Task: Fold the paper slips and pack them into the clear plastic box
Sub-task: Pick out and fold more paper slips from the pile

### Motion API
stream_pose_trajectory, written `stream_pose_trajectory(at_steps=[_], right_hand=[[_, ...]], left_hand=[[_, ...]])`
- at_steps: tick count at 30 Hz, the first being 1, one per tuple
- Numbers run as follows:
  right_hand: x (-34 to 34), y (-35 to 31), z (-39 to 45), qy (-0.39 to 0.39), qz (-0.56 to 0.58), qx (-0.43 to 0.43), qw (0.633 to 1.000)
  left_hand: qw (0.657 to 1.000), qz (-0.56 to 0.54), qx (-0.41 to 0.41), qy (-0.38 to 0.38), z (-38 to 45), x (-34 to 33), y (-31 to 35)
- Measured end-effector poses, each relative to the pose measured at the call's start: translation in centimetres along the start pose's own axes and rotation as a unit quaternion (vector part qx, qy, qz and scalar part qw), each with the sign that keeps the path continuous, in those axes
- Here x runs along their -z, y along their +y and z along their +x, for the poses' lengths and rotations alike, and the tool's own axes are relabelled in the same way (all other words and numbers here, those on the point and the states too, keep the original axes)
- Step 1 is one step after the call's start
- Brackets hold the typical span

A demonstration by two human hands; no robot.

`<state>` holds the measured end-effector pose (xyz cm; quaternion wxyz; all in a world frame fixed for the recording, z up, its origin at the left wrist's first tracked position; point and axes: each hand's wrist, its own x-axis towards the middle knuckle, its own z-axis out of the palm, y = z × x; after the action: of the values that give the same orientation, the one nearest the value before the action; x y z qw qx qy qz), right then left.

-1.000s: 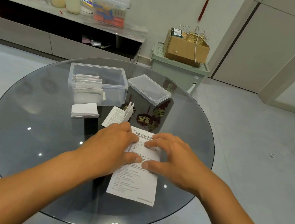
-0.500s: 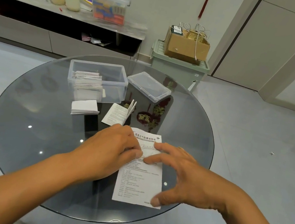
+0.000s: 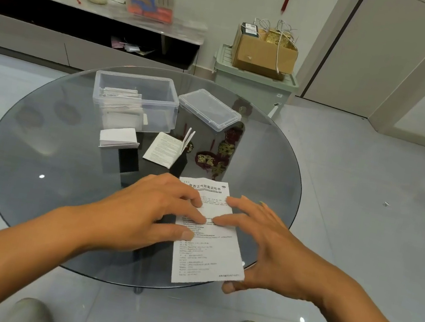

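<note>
Slip (image 3: pixel 208 239) printed Chinese, header partly legible | left hand (image 3: pixel 145 214) fingers flat pressing | right hand (image 3: pixel 262 243) fingers spread pressing

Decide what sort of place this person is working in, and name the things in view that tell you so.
Probably a home living room: a round glass table on a tiled floor, a low wall cabinet cluttered with household items, and a cardboard box on a green storage bin.

Head-worn view, facing forward and down, near round glass table (image 3: pixel 35 158)
</note>
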<state>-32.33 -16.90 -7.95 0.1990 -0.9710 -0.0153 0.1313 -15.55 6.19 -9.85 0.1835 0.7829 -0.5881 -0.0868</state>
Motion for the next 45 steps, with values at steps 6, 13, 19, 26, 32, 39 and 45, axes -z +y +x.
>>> stream_pose_trajectory(at_steps=[6,13,19,26,32,39,45], right_hand=[[0.2,0.1,-0.4,0.003,0.042,0.002,0.999],[-0.1,0.4,0.0,0.058,0.090,-0.020,0.994],[-1.2,0.0,1.4,0.209,0.165,-0.047,0.963],[-1.1,-1.5,3.0,0.228,0.195,-0.166,0.939],[-0.7,-3.3,3.7,0.222,0.129,-0.223,0.940],[0.4,-1.9,3.4,0.202,0.152,-0.255,0.933],[1.5,-2.4,3.2,0.134,0.283,-0.178,0.933]], left_hand=[[0.999,-0.011,-0.020,-0.026,-0.3,0.0,0.6],[0.998,-0.051,-0.009,-0.037,-0.9,0.0,1.2],[0.971,-0.194,0.073,-0.117,-0.9,2.1,0.8],[0.948,-0.291,0.126,0.028,0.0,0.4,1.7],[0.962,-0.202,0.157,0.098,0.9,-0.2,1.9],[0.984,-0.018,0.148,0.100,1.1,-0.3,1.0],[0.995,0.074,0.050,0.036,1.2,-0.3,0.7]])
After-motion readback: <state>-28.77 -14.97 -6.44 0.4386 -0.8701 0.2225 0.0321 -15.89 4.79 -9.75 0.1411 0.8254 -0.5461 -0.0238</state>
